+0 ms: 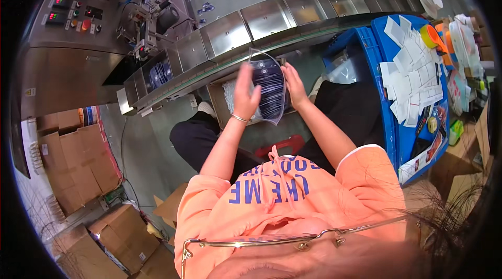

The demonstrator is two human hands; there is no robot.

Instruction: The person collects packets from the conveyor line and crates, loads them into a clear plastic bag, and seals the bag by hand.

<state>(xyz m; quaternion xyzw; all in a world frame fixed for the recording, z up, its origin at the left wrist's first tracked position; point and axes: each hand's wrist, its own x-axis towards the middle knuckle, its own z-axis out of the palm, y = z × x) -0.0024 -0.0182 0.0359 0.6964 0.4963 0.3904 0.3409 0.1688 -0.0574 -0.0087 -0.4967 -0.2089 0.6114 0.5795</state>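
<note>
Above my lap is a clear plastic bag (280,106) filled with a stack of dark, flat packets (272,81). At the bag's left side is my left hand (246,93), open, its fingers stretched out and smeared by motion, the thumb apart near the packets. My right hand (294,86) grips the bag's right edge near the top; the bag partly hides its fingertips. Below and behind the bag, an open cardboard box (218,99) holds clear plastic material.
A metal conveyor (225,36) with compartments crosses ahead; dark packets (160,74) lie in one at left. The machine's control panel (70,18) stands far left. At right, a blue crate (361,44) adjoins a blue surface with white paper slips (410,70). Cardboard boxes (78,159) stand left.
</note>
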